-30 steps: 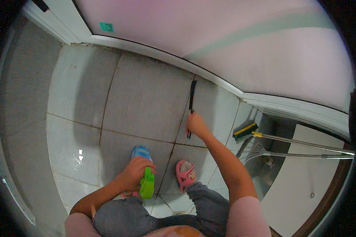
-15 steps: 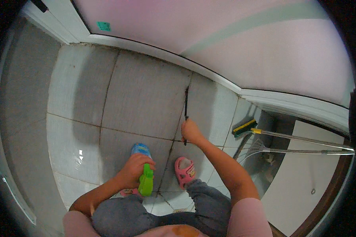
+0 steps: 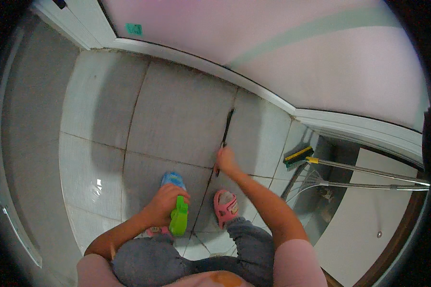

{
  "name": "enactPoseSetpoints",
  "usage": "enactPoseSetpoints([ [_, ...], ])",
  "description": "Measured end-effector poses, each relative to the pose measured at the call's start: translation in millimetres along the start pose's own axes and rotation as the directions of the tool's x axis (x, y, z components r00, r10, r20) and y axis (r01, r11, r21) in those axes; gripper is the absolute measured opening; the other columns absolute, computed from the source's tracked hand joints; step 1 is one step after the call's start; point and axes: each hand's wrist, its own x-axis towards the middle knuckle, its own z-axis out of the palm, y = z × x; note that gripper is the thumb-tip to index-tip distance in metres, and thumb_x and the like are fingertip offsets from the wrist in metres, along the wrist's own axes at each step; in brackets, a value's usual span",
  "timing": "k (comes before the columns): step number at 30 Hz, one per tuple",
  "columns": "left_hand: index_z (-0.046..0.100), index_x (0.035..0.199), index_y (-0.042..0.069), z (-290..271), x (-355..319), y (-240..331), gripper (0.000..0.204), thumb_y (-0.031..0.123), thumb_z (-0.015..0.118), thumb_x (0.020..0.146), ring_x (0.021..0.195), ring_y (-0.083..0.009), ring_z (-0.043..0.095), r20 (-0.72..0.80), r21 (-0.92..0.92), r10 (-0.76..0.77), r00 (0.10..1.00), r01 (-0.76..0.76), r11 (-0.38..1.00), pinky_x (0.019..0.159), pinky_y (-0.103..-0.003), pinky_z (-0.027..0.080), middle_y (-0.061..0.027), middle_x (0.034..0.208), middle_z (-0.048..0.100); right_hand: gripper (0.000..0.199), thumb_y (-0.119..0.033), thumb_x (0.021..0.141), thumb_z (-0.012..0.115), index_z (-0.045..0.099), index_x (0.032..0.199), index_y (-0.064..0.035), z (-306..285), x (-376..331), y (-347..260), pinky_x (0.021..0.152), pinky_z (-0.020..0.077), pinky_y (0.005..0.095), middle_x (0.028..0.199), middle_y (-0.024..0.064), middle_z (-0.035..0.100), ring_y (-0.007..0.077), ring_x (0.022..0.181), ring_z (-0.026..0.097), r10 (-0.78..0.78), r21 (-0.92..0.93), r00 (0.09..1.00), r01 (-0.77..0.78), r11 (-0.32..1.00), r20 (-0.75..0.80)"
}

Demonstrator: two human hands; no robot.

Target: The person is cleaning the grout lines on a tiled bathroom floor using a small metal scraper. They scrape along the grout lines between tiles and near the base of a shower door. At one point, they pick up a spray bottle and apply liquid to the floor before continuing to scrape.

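My left hand [image 3: 164, 204] is closed around a spray bottle [image 3: 179, 219]. Its bright green trigger head shows on the near side of the hand, and a blue end pokes out beyond the fingers. Farther forward and to the right, my right hand [image 3: 227, 162] grips a thin black brush [image 3: 229, 125] by its handle. The brush's far end lies along a dark grout line [image 3: 236, 98] between grey floor tiles; whether it touches the floor is hard to tell. A short tail of the handle sticks out behind my fist.
A pink frosted door panel [image 3: 273, 52] with a white frame [image 3: 196, 60] runs along the far side. On the right, a broom [image 3: 298, 156] and a second long-handled tool [image 3: 316, 179] lie near a white panel [image 3: 359, 210]. My feet wear pink clogs [image 3: 225, 208].
My right hand has shifted slightly left and nearer, and the brush now slants with its tip more to the right. The spray bottle stays in my left hand. The whole view has shifted slightly.
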Motion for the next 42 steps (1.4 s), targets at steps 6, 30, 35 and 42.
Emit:
enactPoseSetpoints([
  [6,0.054,0.084,0.011,-4.3,-2.5,-0.8,0.029,0.012,0.068,0.058,0.087,-0.0269,0.05,0.021,0.012,-0.003,1.0,0.003,1.0,0.078,-0.039,0.038,-0.007,0.094,0.053,0.032,-0.024,0.086,0.039,0.045,0.083,0.0074,0.1,-49.3,0.1,0.063,0.0435,0.0469,0.077,0.0286,0.054,0.0421,0.072,0.054,-0.075,-0.154,0.992,0.09,0.984,0.097],
  [30,0.054,0.079,0.014,-21.1,-66.8,6.4,0.03,0.018,0.072,0.056,0.095,-0.0239,0.049,-0.09,0.055,-0.036,0.995,0.041,0.998,0.081,-0.04,0.034,-0.0017,0.095,0.054,0.026,-0.027,0.088,0.038,0.042,0.102,-0.0057,-35.9,31.1,-141.8,0.058,0.0433,0.0467,0.077,0.0202,0.059,0.0373,0.068,0.057,-0.273,-0.093,0.962,0.273,0.958,0.018],
  [35,0.054,0.092,0.012,-10.9,-77.7,2.5,0.04,0.014,0.07,0.055,0.102,-0.0271,0.045,-0.124,0.057,-0.129,0.984,0.137,0.989,0.086,-0.04,0.034,-0.0081,0.101,0.051,0.027,-0.024,0.087,0.039,0.044,0.098,0.0001,-34.2,72.7,-176.1,0.062,0.044,0.0456,0.078,0.0232,0.058,0.037,0.072,0.057,-0.165,-0.088,0.985,0.168,0.982,0.04],
  [42,0.041,0.115,0.007,-61.6,-119.8,4.7,0.053,0.006,0.063,0.066,0.115,-0.028,0.037,-0.092,-0.107,-0.456,0.885,0.446,0.889,0.094,-0.039,0.031,-0.0143,0.123,0.037,0.034,-0.026,0.083,0.044,0.05,0.088,0.0064,34.2,79.8,-197.5,0.069,0.0439,0.0442,0.082,0.025,0.057,0.0377,0.077,0.056,-0.282,0.131,0.947,0.264,0.956,0.152],
])
